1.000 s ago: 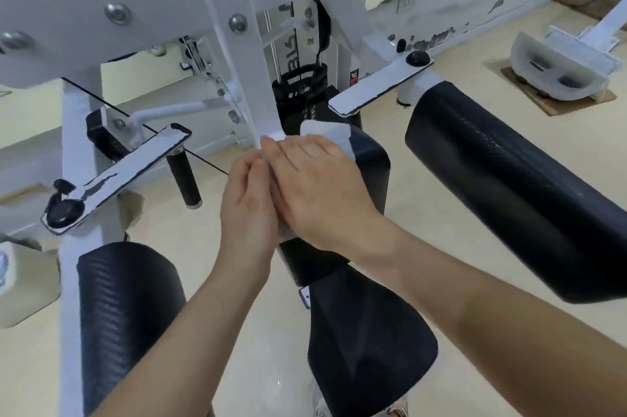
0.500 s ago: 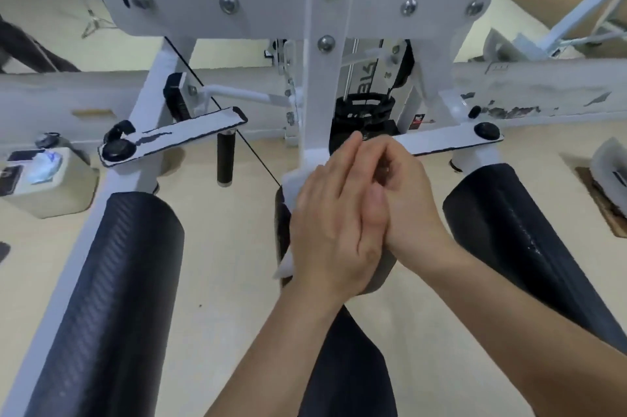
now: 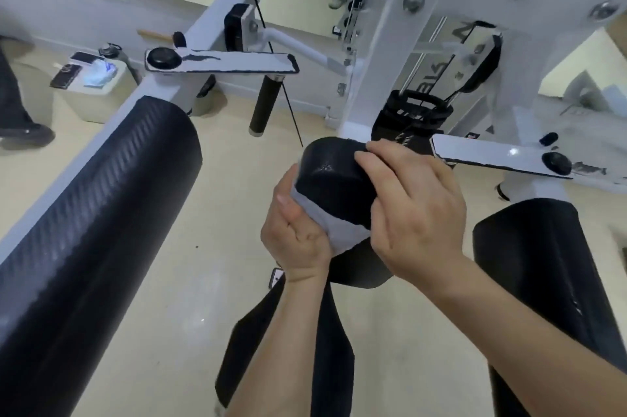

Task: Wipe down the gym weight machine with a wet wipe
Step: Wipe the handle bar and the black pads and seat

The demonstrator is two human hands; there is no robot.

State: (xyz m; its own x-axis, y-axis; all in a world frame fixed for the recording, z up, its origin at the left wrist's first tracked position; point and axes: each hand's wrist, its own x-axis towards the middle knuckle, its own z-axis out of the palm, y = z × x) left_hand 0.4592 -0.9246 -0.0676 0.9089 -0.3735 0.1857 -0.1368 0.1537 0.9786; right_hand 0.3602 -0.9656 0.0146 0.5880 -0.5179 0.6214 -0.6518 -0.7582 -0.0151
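Observation:
The white weight machine frame (image 3: 383,53) fills the top of the head view. At its centre sits a black chest pad (image 3: 330,179). A white wet wipe (image 3: 334,230) lies against the pad's lower left side. My left hand (image 3: 297,240) grips the wipe and presses it onto the pad from the left. My right hand (image 3: 410,209) curls over the pad's top and right side, holding it. Below the pad runs the black seat (image 3: 305,342).
Long black arm rollers stand at the left (image 3: 95,213) and right (image 3: 549,281). White adjustment levers with black knobs stick out at the left (image 3: 220,63) and right (image 3: 498,153). A cream box (image 3: 98,94) with phones on it sits on the floor far left, beside a person's leg (image 3: 13,104).
Both hands came down from the white upright onto the black pad. The wipe moved with my left hand to the pad's lower left. The view swung to the right and lower.

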